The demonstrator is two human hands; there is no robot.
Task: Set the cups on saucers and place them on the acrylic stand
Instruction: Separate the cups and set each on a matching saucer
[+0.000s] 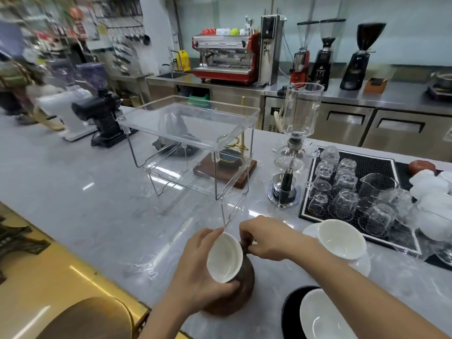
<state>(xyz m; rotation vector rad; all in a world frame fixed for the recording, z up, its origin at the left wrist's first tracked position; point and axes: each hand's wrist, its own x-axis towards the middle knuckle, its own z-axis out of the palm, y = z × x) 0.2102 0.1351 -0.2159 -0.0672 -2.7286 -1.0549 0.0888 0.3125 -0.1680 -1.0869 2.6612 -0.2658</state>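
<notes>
Hands meet at the near edge of the grey marble counter (97, 192). The left hand (203, 277) has its fingers curled around a brown cup (226, 255) with a white interior, which is tilted so its mouth faces up and left. The cup's lower body sits over a brown saucer (241, 299); whether the two touch cannot be told. The right hand (266, 238) pinches the cup's handle between curled fingers and thumb.

The two-tier acrylic stand (190, 126) stands well behind the hands, on thin metal legs. Right of the hands, a white cup (342, 238) sits on a white saucer (362, 264). A second white cup (322, 316) rests on a black saucer (289, 311) at the bottom right edge.

Farther right, upturned glasses (342, 189) fill a black mat (374, 167). A siphon brewer (296, 133) stands between the mat and the stand.
</notes>
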